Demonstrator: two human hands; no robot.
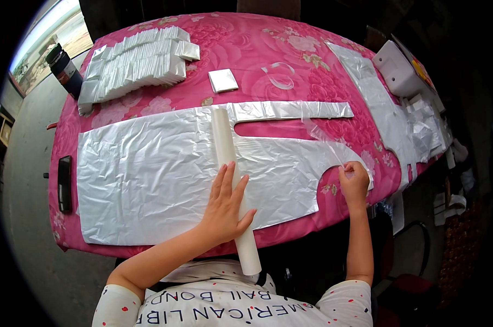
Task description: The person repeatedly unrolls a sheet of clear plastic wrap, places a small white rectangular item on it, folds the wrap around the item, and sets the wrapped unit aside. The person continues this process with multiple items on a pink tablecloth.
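Observation:
A white, crinkled plastic apron (143, 180) lies spread over the table, with a long strap strip at its far right and a curved cut-out at its near right. Across it rests a white tube (223, 136), its near end jutting past the table edge towards me. My left hand (224, 207) presses on the tube, palm down, fingers spread. At the apron's right end, my right hand (354, 182) is closed in a pinch on a thin, clear piece of plastic film (324, 136), which trails back towards the strap.
Folded white plastic packets (140, 62) stand in rows at far left; a single packet (223, 80) lies nearby. A dark bottle (65, 72) and black phone (65, 184) sit along the left edge. More plastic sheeting (372, 98) and a white bin (397, 68) occupy the pink-covered table's (279, 234) right.

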